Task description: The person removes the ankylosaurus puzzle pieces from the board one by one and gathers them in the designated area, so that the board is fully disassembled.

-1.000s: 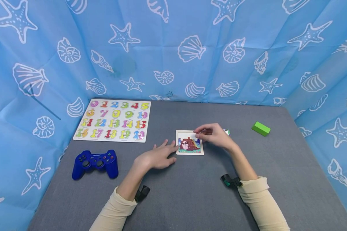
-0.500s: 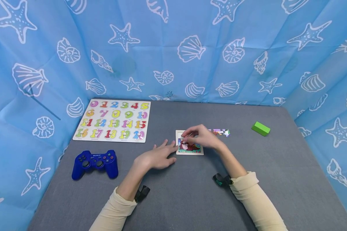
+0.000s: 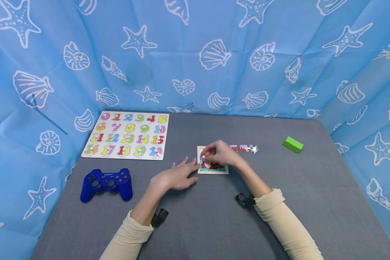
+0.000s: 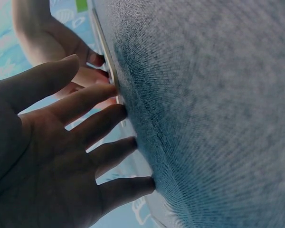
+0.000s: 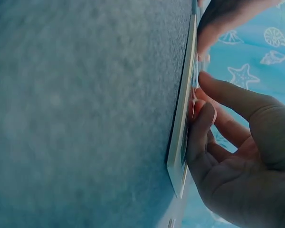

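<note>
A small square jigsaw puzzle (image 3: 212, 172) in a pale frame lies on the table, its picture partly hidden by my right hand (image 3: 223, 154). That hand is bent over the upper left of the puzzle, thumb and fingertips together, pinching what seems to be a small puzzle piece; the fingers mostly cover it. Left of the frame, my left hand (image 3: 177, 177) lies with spread, straight fingers, a fingertip touching the frame's edge. In the right wrist view the puzzle frame (image 5: 183, 114) shows edge-on beside the fingers. More loose puzzle pieces (image 3: 247, 148) lie in a row behind the right wrist.
A number board (image 3: 126, 135) with coloured numerals sits at the back left. In front of it is a blue game controller (image 3: 106, 184). A green block (image 3: 293, 144) lies at the right. A blue curtain (image 3: 182, 54) with shell prints hangs behind the grey table (image 3: 208, 224).
My right hand has moved left across the puzzle, from its upper right to its upper left, uncovering the row of loose pieces. The left hand has stayed in place.
</note>
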The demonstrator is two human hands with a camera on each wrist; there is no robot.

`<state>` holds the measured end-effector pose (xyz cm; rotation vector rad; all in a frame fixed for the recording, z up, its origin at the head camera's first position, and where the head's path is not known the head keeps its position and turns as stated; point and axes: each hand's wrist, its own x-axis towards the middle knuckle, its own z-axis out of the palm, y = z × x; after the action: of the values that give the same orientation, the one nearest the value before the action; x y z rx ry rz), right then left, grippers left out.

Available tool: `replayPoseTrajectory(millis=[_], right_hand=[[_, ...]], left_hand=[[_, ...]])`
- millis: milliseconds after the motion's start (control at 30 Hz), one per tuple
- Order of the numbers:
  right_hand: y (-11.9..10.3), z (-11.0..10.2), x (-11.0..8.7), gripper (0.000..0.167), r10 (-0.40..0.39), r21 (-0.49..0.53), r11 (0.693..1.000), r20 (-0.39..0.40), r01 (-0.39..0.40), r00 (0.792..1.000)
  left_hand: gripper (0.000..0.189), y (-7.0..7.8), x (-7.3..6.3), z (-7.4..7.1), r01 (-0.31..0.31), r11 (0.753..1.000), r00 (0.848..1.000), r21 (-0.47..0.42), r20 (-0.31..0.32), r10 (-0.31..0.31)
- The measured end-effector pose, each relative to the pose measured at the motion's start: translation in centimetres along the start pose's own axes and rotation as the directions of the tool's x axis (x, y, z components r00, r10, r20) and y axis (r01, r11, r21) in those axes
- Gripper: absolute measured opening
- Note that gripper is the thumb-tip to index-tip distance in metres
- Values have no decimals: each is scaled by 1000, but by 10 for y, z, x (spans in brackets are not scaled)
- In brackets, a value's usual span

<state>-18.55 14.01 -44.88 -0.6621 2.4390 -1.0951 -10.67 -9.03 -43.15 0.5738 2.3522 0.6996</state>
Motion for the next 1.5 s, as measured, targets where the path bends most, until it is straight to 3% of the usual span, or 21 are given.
replayPoseTrajectory(millis=[133,600,667,800,900,1233,1333,1500], right_hand=[[-3,4,1,13,13,-42,999,-16,-13,1000],[-9,6,1,12,3,-81,997,-17,-4,1000],[-9,7,1,13,6,-74,997,-15,-7,1000],[-9,6,-1,13,-7,-61,998,-12,6,1000],[-7,6,-2,13,-26,-46,999,-13,25,1000],[-3,4,-7,10,-98,24,995,-24,99,995],[-3,4,-9,8,-115,61,991,-18,116,993],[-1,3,-11,11,-87,137,987,-7,87,996]], left_hand=[[61,7,-5,-3,12,1000,1000,11,5,-12],[58,6,-6,-3,8,1000,1000,22,5,-8],[58,-4,2,3,-6,1000,1000,31,-2,6],[58,-6,5,6,-6,1000,1000,24,1,6],[59,6,-3,1,11,1000,1000,7,11,-11],[57,10,-6,-1,14,1000,1000,18,1,-14],[57,4,-1,2,4,1000,1000,18,1,-4],[60,-22,22,16,-7,999,1000,42,-2,7]])
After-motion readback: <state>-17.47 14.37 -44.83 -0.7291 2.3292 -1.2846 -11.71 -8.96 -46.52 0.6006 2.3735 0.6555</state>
